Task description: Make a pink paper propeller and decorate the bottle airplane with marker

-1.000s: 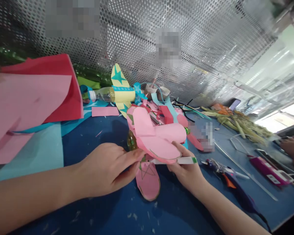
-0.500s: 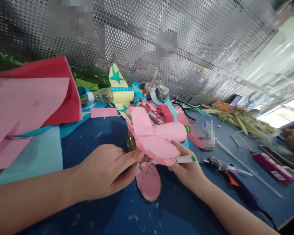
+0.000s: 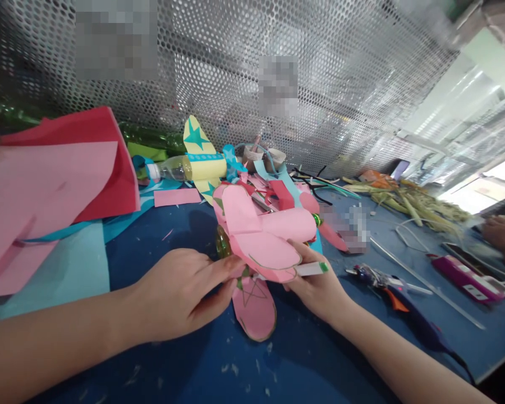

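Note:
A pink paper-wrapped bottle plane (image 3: pixel 288 227) is held over the blue table between both hands. Green bottle plastic (image 3: pixel 223 242) shows at its left end. My left hand (image 3: pixel 185 289) is closed, thumb and forefinger pinching the plane's paper near its underside. Below these fingertips hangs a rounded pink piece (image 3: pixel 256 314) with a star outline drawn on it. My right hand (image 3: pixel 320 289) is closed around a white marker (image 3: pixel 313 269) with a green end and also steadies the plane from the right. The marker's other end is hidden behind the paper wing.
Pink and red paper sheets (image 3: pixel 59 179) lie at left. A yellow-and-blue bottle plane (image 3: pixel 206 167) is behind, beside paper scraps. At right are a glue gun (image 3: pixel 408 311), a clear glue stick (image 3: pixel 425 283) and a purple power strip (image 3: pixel 467 278). Another person's hand (image 3: pixel 503 238) shows far right.
The view has shifted slightly, so the plane, marker and right hand appear a little further left. Both hands keep the same hold.

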`<state>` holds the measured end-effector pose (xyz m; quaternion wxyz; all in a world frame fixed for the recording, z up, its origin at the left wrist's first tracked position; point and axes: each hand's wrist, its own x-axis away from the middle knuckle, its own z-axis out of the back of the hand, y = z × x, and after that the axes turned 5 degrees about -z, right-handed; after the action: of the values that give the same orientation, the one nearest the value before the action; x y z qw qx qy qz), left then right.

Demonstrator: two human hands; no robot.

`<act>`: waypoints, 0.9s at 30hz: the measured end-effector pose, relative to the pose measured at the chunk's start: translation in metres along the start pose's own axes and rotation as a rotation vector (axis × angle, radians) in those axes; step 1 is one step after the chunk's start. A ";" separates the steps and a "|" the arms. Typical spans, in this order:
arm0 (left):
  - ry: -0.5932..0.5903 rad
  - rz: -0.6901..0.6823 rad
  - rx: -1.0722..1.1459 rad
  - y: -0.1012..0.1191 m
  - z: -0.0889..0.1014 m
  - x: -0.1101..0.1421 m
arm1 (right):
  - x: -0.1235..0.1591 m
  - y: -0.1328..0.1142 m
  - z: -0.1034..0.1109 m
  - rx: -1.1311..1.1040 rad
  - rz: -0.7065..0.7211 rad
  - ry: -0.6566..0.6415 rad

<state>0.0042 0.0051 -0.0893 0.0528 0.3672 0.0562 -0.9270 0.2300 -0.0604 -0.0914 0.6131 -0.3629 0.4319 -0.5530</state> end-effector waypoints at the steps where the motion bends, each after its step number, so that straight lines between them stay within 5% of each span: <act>1: -0.006 -0.002 -0.001 0.000 0.000 0.000 | 0.000 0.000 0.000 0.001 -0.002 0.002; 27: -0.024 -0.008 -0.002 0.001 -0.001 -0.001 | 0.000 0.001 0.000 0.067 0.028 0.056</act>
<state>0.0056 0.0044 -0.0892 0.0501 0.3556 0.0577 -0.9315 0.2302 -0.0604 -0.0925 0.6201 -0.3205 0.4354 -0.5685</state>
